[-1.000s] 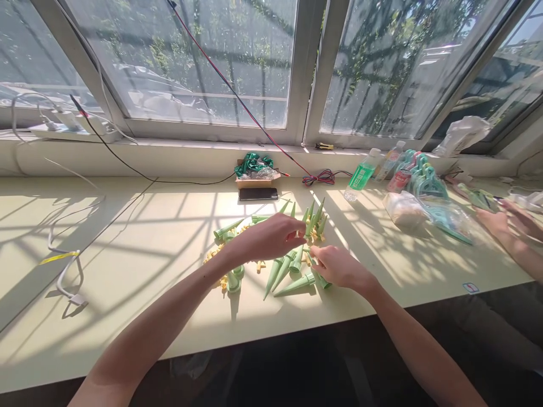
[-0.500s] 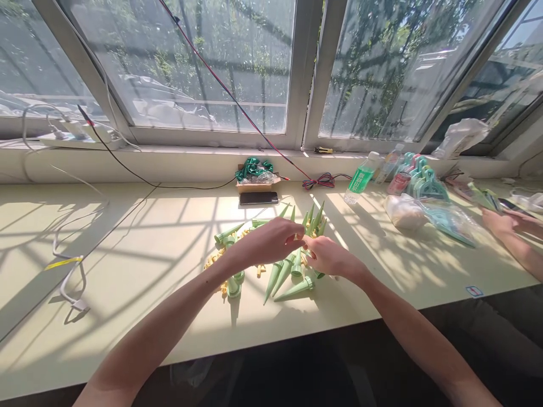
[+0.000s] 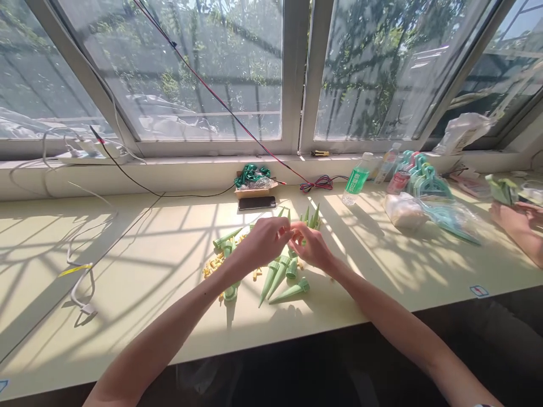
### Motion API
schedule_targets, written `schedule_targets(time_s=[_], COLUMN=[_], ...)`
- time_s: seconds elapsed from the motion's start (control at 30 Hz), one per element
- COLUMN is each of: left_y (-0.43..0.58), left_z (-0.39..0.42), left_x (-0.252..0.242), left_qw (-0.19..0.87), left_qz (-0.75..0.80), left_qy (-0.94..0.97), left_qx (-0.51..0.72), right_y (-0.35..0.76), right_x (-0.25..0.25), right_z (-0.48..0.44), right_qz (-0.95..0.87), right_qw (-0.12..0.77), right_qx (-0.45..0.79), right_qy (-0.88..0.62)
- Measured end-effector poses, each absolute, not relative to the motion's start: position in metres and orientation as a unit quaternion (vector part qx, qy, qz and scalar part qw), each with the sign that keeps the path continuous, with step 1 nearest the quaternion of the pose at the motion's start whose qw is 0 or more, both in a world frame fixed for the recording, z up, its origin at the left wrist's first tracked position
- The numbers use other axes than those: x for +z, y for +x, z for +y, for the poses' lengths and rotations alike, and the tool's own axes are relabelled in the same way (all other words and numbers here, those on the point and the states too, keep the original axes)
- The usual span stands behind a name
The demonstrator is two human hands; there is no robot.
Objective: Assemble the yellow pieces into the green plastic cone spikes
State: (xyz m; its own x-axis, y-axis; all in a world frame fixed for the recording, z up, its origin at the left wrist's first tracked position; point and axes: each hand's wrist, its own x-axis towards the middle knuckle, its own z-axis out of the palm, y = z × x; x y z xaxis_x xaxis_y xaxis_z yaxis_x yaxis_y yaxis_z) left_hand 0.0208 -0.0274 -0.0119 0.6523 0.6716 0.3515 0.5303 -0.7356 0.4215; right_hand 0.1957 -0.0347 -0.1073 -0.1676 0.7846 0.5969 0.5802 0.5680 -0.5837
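My left hand (image 3: pixel 271 236) and my right hand (image 3: pixel 310 246) meet fingertip to fingertip above the pile, both closed in a pinch. Whatever they hold is hidden by the fingers. Below and around them lie several green plastic spikes (image 3: pixel 291 291), pointed at one end and wider and ribbed at the other. More spike tips (image 3: pixel 314 217) stick up behind my right hand. Left of my left wrist is a heap of small yellow plastic pieces (image 3: pixel 213 264), partly covered by my forearm. A green spike (image 3: pixel 230 291) near it shows its wide end.
A black phone (image 3: pixel 257 203) lies before a small carton (image 3: pixel 248 193). Cables (image 3: pixel 316 184) coil by the window ledge. To the right stand a green-labelled bottle (image 3: pixel 357 180), hangers (image 3: pixel 424 175) and a plastic bag (image 3: pixel 405 210). Another person's hands (image 3: pixel 515 220) work at far right.
My joined hands have shifted slightly left and up in the picture, still pinched together. The view has tilted a little. The other person's hands at right have moved.
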Motion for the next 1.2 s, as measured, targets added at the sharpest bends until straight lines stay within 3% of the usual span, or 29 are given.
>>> schedule_targets(time_s=[0.17, 0.4, 0.53, 0.83, 0.93, 1.2], left_y=[0.027, 0.029, 0.031, 0.023, 0.02, 0.017], left_z=[-0.035, -0.033, -0.03, -0.033, -0.034, -0.033], left_x=[-0.033, -0.062, -0.073, -0.079, -0.074, -0.073], left_qw=[0.154, 0.227, 0.268, 0.235, 0.215, 0.174], left_qz=[0.383, 0.336, 0.319, 0.319, 0.343, 0.367], left_qy=[0.868, 0.856, 0.839, 0.8, 0.763, 0.726], left_qx=[0.275, 0.322, 0.35, 0.45, 0.504, 0.555], right_y=[0.2, 0.196, 0.194, 0.198, 0.201, 0.198], right_x=[-0.114, -0.108, -0.108, -0.096, -0.094, -0.097], right_z=[-0.032, -0.037, -0.042, -0.055, -0.056, -0.062], right_qz=[-0.716, -0.675, -0.677, -0.728, -0.765, -0.889], right_qw=[0.541, 0.615, 0.624, 0.579, 0.529, 0.257], right_qx=[0.076, 0.06, 0.058, 0.038, 0.057, 0.153], right_qy=[-0.434, -0.404, -0.387, -0.365, -0.363, -0.346])
